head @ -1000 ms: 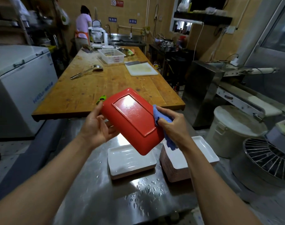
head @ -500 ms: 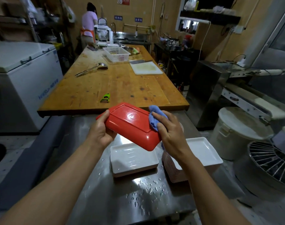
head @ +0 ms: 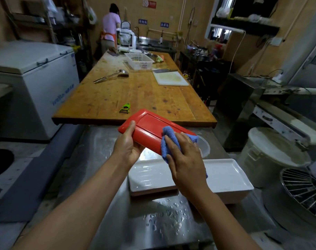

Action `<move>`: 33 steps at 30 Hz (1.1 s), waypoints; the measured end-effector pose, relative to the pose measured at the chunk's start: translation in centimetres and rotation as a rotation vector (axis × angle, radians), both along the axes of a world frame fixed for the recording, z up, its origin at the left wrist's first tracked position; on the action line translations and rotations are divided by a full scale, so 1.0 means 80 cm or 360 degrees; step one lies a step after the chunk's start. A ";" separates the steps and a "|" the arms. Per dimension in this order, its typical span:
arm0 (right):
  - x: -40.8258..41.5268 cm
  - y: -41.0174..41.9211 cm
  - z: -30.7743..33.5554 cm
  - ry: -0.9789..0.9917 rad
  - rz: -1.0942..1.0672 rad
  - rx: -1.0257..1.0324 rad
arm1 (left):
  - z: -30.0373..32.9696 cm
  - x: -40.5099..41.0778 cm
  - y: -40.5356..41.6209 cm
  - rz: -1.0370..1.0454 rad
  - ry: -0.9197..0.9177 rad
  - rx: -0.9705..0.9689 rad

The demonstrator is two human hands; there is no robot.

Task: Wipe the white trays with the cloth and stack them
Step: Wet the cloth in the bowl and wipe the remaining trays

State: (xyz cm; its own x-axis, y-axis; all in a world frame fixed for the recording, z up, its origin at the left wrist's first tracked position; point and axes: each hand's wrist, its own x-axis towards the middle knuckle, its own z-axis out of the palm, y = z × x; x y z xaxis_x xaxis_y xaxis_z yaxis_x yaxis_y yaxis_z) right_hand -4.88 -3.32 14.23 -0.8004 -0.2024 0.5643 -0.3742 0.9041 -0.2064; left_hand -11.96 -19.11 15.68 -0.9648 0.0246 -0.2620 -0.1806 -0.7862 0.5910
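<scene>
Right now, through the head camera, I see my left hand [head: 129, 150] gripping the near-left end of a tray [head: 150, 130] whose red underside faces up, thumb curled over the top rim and the other fingers hidden beneath it. The tray is held in the air, tilted, above the steel counter [head: 103, 177] and just in front of the edge of the wooden table [head: 135, 98]. My right hand [head: 185, 159] lies over the right end of the tray with a blue cloth [head: 169, 139] bunched under the palm and fingers; the fingers bend over the cloth and press it against the red surface (how tightly they clasp it I cannot tell). Below the hands two piles of white trays sit on the counter: a low stack [head: 150, 177] on the left, its top wet and shiny, and a taller stack [head: 229, 179] just beside it on the right, partly hidden by my right forearm. Water drops [head: 164, 219] are scattered on the steel nearer to me. On the wooden table I can make out a green peeler [head: 125, 108] near the front edge, a ladle [head: 111, 76], a white cutting board [head: 169, 78] and a white basket [head: 139, 60]. At the far end a person [head: 110, 27] stands facing away. A white chest freezer [head: 32, 83] is on the left, and a lidded white bucket [head: 272, 157] on the right.
</scene>
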 end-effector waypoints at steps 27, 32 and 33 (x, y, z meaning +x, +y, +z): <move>-0.067 -0.058 0.048 -0.0406 0.0264 -0.0215 | -0.001 0.032 -0.015 -0.0459 0.0256 -0.0442; -0.073 -0.036 0.047 -0.0567 0.0118 -0.0291 | -0.010 0.033 -0.015 -0.0403 0.0229 -0.0436; -0.071 -0.031 0.046 -0.0593 0.0102 -0.0257 | -0.011 0.032 -0.015 -0.0386 0.0212 -0.0408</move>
State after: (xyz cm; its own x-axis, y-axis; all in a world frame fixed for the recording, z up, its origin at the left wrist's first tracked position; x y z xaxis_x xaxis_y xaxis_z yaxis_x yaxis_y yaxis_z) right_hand -10.59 -5.84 17.87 -0.9447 -0.1913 0.2665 -0.3015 0.8263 -0.4757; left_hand -9.43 -20.30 14.80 -0.9650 0.2062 -0.1620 -0.2516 -0.5535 0.7939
